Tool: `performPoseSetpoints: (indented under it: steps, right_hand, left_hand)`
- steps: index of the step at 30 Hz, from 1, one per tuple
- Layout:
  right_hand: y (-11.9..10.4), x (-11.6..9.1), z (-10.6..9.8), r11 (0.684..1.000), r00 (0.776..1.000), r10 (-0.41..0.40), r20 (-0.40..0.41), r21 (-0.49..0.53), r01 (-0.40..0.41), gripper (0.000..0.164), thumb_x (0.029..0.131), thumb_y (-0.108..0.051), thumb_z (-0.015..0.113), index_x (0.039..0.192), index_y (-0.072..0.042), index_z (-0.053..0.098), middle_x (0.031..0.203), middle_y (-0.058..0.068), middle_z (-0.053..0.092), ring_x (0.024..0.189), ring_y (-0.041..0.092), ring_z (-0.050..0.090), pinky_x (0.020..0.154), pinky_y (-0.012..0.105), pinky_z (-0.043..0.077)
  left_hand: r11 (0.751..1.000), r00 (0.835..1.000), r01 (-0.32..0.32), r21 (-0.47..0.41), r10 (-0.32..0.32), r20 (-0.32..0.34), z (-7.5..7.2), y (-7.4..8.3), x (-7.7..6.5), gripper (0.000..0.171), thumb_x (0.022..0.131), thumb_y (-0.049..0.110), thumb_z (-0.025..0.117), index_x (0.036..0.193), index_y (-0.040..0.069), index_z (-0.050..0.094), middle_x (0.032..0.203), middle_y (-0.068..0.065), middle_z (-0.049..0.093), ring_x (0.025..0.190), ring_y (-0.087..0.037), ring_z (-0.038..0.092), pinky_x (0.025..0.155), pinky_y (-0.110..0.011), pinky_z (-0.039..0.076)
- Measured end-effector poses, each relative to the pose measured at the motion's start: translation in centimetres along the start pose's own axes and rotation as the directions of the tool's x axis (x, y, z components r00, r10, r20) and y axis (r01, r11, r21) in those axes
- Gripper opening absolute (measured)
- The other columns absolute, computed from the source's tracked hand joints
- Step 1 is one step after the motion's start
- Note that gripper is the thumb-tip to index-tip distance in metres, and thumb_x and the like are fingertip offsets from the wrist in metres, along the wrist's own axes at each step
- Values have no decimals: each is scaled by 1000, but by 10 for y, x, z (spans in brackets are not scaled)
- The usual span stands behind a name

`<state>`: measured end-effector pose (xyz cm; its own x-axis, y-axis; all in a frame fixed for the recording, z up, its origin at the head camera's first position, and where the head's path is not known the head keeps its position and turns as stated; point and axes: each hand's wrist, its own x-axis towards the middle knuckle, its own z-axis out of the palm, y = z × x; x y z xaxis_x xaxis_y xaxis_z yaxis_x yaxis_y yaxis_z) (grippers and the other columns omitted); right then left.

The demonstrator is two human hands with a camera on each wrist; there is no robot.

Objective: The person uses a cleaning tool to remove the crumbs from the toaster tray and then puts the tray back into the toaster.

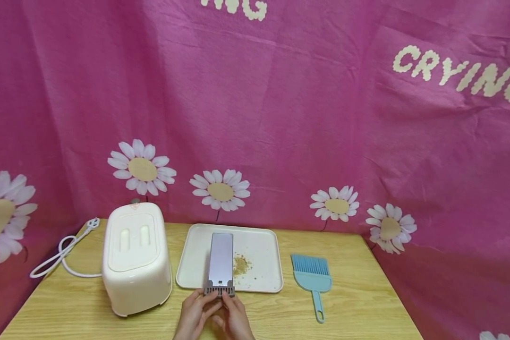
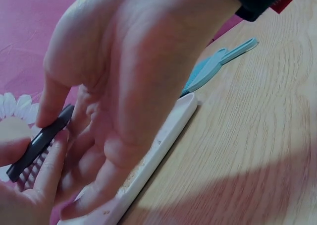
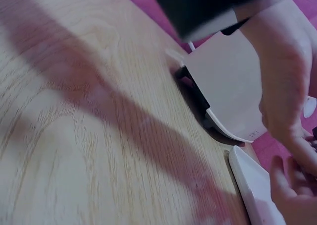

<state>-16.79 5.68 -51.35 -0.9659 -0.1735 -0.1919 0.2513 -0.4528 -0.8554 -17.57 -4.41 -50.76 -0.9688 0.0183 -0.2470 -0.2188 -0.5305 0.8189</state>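
Both hands hold a crumb tray [image 1: 221, 259], a long silvery metal plate with a dark grey slotted handle [image 1: 219, 291] at its near end. My left hand [image 1: 192, 315] pinches the handle's left side and my right hand [image 1: 238, 317] its right side, thumbs on top. The metal plate overlaps a white rectangular tray [image 1: 265, 241] in the head view. Brown crumbs [image 1: 241, 266] lie on that tray, just right of the plate. In the left wrist view, the dark handle edge [image 2: 42, 141] shows between the fingers of both hands.
A cream toaster [image 1: 136, 255] with a lid on top stands at the left, its white cord [image 1: 61, 255] looped beside it. To the right of the tray lies a light blue brush [image 1: 313, 282] on the wooden table [image 1: 352, 302]. A pink cloth [image 1: 272, 118] with daisies hangs behind.
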Motion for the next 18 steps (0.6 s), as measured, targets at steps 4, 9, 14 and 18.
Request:
performPoseSetpoints:
  steps: [4, 9, 14, 18]
  right_hand:
    - [0, 2, -3, 998, 1000, 0, -5, 57, 0, 36, 96, -16, 35, 124, 8, 41, 93, 0, 60, 86, 8, 55, 73, 23, 50]
    - [1, 3, -7, 998, 1000, -9, -21, 66, 10, 33, 96, -11, 33, 119, 9, 43, 89, -2, 60, 81, 6, 53, 70, 19, 47]
    - [4, 2, -8, 998, 998, -30, -60, 46, 33, 27, 95, -8, 35, 112, 10, 46, 85, -1, 59, 76, 6, 53, 65, 17, 47]
    - [5, 1, -9, 999, 997, -34, -67, 36, 37, 28, 95, -6, 35, 113, 13, 44, 85, 2, 60, 76, 7, 56, 66, 19, 50]
  left_hand:
    - [1000, 999, 22, -3, -22, 41, -4, -1, -2, 31, 85, -1, 54, 110, -19, 45, 84, -6, 63, 78, -14, 62, 78, -31, 53]
    - [999, 994, 37, 7, -38, 98, -11, -6, 0, 34, 85, 2, 56, 110, -19, 48, 85, -10, 66, 77, -17, 64, 76, -32, 54]
    - [996, 993, 21, 89, -31, 111, -15, -11, 3, 34, 84, 5, 58, 107, -19, 51, 81, -13, 67, 74, -18, 65, 72, -33, 54]
    - [986, 988, 59, 155, -79, 132, -27, -20, 9, 35, 84, 8, 60, 105, -19, 52, 79, -14, 67, 72, -18, 65, 71, -35, 55]
